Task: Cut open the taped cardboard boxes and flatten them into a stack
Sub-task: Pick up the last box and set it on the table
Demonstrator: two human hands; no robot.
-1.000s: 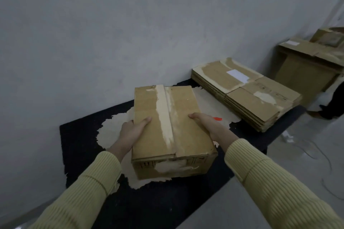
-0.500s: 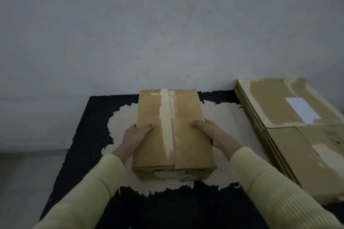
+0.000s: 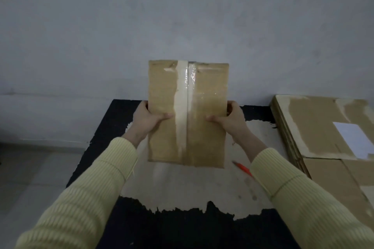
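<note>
Filling the worktop's (image 3: 182,232) right side, the flattened stack (image 3: 323,127) waits. The taped box (image 3: 188,113), lying flat a moment ago, is now lifted upright, left hand (image 3: 145,121) and right hand (image 3: 230,121) gripping its sides. An orange tool (image 3: 241,168) lies near; cutting likely follows.

Flattened stack (image 3: 315,127) beyond right edge

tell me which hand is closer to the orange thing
Right. The right hand grips the right edge of the box, on the side of the orange tool; the left hand grips the left edge, across the box.
</note>
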